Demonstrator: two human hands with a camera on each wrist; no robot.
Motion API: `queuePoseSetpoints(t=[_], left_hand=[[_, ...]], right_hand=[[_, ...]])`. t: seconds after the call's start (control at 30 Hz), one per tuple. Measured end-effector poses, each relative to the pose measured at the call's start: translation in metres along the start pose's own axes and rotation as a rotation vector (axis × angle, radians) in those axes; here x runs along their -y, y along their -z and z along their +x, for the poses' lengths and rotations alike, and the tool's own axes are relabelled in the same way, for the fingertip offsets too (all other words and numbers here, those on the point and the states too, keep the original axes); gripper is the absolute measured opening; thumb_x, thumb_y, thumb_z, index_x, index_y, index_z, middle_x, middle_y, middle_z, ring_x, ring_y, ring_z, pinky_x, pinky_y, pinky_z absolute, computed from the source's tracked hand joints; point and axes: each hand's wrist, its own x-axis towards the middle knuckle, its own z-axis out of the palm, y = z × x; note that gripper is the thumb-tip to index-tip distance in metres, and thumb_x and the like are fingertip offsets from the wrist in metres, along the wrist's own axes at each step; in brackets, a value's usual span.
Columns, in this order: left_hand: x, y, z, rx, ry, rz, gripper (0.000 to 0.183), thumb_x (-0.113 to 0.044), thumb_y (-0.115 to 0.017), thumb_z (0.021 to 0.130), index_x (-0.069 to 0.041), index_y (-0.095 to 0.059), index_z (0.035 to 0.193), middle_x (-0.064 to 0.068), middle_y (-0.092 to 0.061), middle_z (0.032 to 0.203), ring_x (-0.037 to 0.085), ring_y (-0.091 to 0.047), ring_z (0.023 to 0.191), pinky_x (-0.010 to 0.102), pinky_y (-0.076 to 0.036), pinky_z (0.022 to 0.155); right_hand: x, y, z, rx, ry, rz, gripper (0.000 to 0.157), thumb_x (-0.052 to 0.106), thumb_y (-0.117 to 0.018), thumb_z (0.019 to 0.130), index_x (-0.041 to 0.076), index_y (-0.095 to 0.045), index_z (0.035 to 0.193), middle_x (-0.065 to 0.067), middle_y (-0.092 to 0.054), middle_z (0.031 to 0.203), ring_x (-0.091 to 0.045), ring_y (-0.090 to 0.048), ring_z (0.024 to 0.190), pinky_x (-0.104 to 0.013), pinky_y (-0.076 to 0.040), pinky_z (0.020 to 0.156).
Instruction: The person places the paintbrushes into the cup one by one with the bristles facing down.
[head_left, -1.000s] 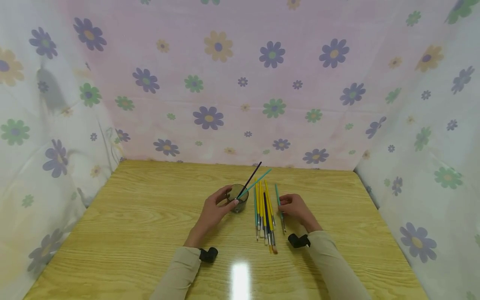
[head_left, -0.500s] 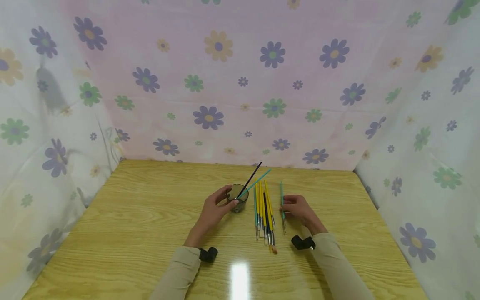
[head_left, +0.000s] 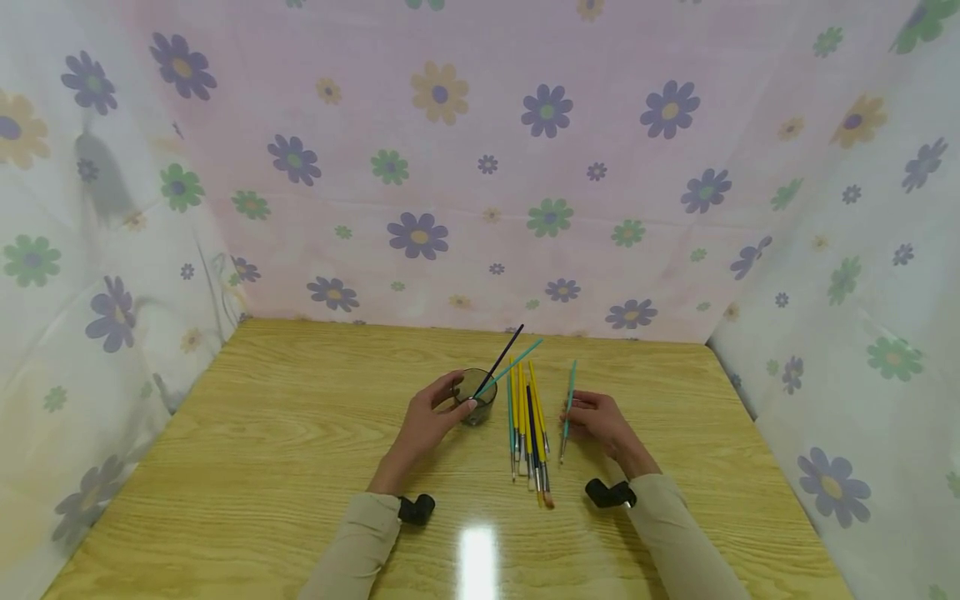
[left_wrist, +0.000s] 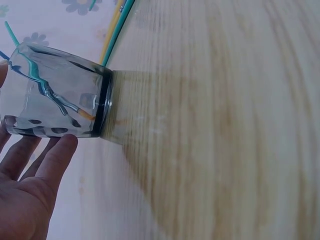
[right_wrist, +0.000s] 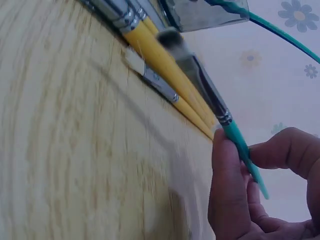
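Observation:
My left hand (head_left: 429, 423) holds a clear glass (head_left: 486, 410) standing on the table, with the thumb on the near side and fingers round the far side. Two paintbrushes lean in the glass, a dark one (head_left: 501, 358) and a teal one (head_left: 521, 358); their bristles (left_wrist: 86, 115) are down inside it. Between finger and thumb, my right hand (head_left: 602, 422) pinches another teal paintbrush (right_wrist: 234, 134), its bristle end pointing down towards me. In the right wrist view its bristles (right_wrist: 174, 40) are off the wood. Several yellow, teal and dark paintbrushes (head_left: 529, 417) lie bunched between my hands.
A wood-grain table (head_left: 300, 467) spreads under everything. Flower-patterned cloth (head_left: 480, 183) rises behind it and on both sides. Black wrist cameras (head_left: 417, 510) sit on both sleeves.
My right hand has moved a little to the right, away from the bunch, with the teal paintbrush. The brush has lifted and its handle now leans right. My left hand and the glass stay put.

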Motion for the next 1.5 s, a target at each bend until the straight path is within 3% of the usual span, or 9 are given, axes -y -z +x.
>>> queuePoseSetpoints(t=[0.17,0.47,0.6,0.7,0.87,0.97,1.23,1.5], left_hand=[[0.005,0.000,0.001,-0.013,-0.017,0.004,0.061,-0.020,-0.072,0.097,-0.010,-0.047,0.152,0.014,-0.046,0.156,0.036,-0.045,0.143,0.049,-0.048,0.110],[0.004,-0.001,0.001,-0.024,-0.020,-0.011,0.061,-0.020,-0.073,0.096,-0.009,-0.049,0.151,0.014,-0.047,0.155,0.036,-0.045,0.143,0.048,-0.048,0.110],[0.002,-0.001,0.001,-0.027,-0.005,-0.021,0.060,-0.017,-0.073,0.097,-0.008,-0.049,0.151,0.016,-0.046,0.155,0.037,-0.044,0.143,0.050,-0.047,0.112],[-0.002,-0.001,0.000,-0.021,0.009,-0.024,0.061,-0.014,-0.071,0.097,-0.005,-0.046,0.152,0.018,-0.044,0.156,0.040,-0.042,0.144,0.052,-0.045,0.113],[-0.023,0.001,-0.006,0.011,0.018,-0.013,0.061,-0.011,-0.069,0.099,0.001,-0.043,0.153,0.023,-0.040,0.158,0.043,-0.039,0.145,0.051,-0.044,0.113],[-0.034,0.002,-0.011,0.019,0.010,-0.013,0.061,-0.010,-0.069,0.098,0.002,-0.043,0.152,0.024,-0.041,0.157,0.044,-0.040,0.144,0.050,-0.046,0.113],[-0.035,0.002,-0.010,0.026,-0.004,-0.014,0.060,-0.010,-0.069,0.098,0.003,-0.044,0.151,0.026,-0.041,0.156,0.044,-0.041,0.144,0.050,-0.046,0.113],[-0.036,0.001,-0.012,0.013,0.010,-0.025,0.060,-0.010,-0.070,0.098,0.001,-0.046,0.151,0.024,-0.042,0.156,0.043,-0.040,0.144,0.049,-0.046,0.113]], right_hand=[[0.001,-0.003,-0.005,-0.001,0.048,0.112,0.057,-0.001,-0.052,0.104,-0.013,-0.028,0.154,-0.034,-0.046,0.145,-0.010,-0.070,0.097,-0.027,-0.062,0.082],[0.004,-0.021,-0.010,-0.065,0.169,0.317,0.054,-0.004,-0.050,0.103,-0.011,-0.029,0.153,-0.022,-0.050,0.138,-0.007,-0.070,0.095,-0.026,-0.062,0.085],[0.006,-0.027,-0.012,-0.089,0.197,0.347,0.055,-0.005,-0.051,0.102,-0.009,-0.030,0.153,-0.022,-0.048,0.140,-0.009,-0.071,0.097,-0.026,-0.062,0.083],[0.007,-0.031,-0.013,-0.105,0.219,0.372,0.054,-0.006,-0.053,0.101,-0.009,-0.032,0.151,-0.015,-0.054,0.131,-0.014,-0.071,0.099,-0.027,-0.063,0.083],[0.010,-0.039,-0.014,-0.134,0.267,0.441,0.043,-0.009,-0.055,0.100,-0.006,-0.042,0.141,0.000,-0.062,0.110,-0.018,-0.072,0.099,-0.028,-0.063,0.080],[0.013,-0.045,-0.015,-0.161,0.296,0.485,0.034,-0.012,-0.054,0.099,0.001,-0.049,0.130,0.001,-0.061,0.107,-0.015,-0.072,0.093,-0.027,-0.063,0.078],[0.016,-0.058,-0.016,-0.226,0.426,0.542,0.030,-0.014,-0.056,0.097,0.005,-0.052,0.120,-0.003,-0.059,0.109,-0.016,-0.073,0.090,-0.030,-0.064,0.077],[0.019,-0.067,-0.014,-0.227,0.534,0.566,0.030,-0.014,-0.059,0.096,0.007,-0.056,0.116,-0.004,-0.061,0.105,-0.015,-0.073,0.087,-0.031,-0.064,0.075]])
